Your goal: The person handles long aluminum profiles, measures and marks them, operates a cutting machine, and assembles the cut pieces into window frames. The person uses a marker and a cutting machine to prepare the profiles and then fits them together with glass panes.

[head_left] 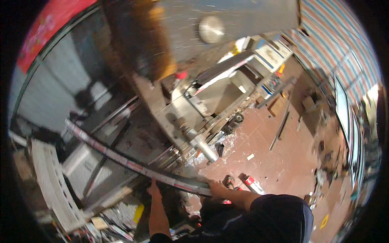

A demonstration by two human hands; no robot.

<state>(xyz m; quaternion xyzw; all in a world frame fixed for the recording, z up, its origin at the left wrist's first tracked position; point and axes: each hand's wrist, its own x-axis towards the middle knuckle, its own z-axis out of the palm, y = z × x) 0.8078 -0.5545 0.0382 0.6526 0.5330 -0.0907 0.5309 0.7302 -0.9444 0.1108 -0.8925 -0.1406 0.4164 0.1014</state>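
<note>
A long profile bar (pixel 137 167), pale with a printed film along its side and a dark upper edge, runs from the upper left down to the middle of the view. Its bend may come from the lens. My right hand (pixel 219 190) is closed around the near right end. Farther along, my left hand (pixel 154 190) grips the bar from its near side, with the fingertips partly hidden behind it. Just beyond the bar stands a metal machine (pixel 166 117) with a steel cylinder (pixel 205 149) sticking out toward me. A large blurred metal plate (pixel 251 16) fills the top.
Scraps and tools lie on the red tiled floor (pixel 259 133), among them a dark strip (pixel 280 127) and a red-and-white box (pixel 253 184) near my feet. A white slotted panel (pixel 52 178) stands at left. Framed panes (pixel 342 109) lean at right.
</note>
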